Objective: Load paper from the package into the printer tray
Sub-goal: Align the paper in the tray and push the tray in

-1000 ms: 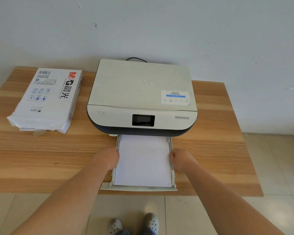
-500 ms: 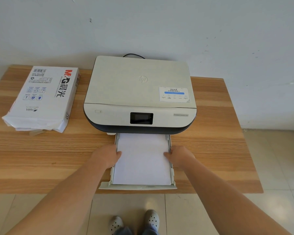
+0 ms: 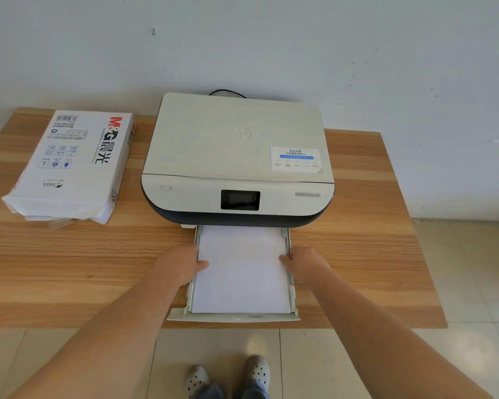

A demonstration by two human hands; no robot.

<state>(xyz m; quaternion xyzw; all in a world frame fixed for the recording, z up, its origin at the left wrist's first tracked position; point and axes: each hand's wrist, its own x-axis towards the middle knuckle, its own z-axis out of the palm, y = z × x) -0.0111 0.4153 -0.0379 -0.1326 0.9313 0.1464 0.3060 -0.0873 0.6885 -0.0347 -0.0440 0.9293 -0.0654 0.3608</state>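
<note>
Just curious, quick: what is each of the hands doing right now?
Left hand: grips the tray's left edge, thumb on the paper.
Right hand: grips the tray's right edge.

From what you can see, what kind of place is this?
Probably a home or small office: an inkjet printer and a paper package on a wooden desk against a plain wall.

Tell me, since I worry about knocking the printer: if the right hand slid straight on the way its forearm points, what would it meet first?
Probably the printer's dark front lip above the tray. The right hand, gripping the tray's right wall beside the paper, points up-left toward it; depth is unclear.
</note>
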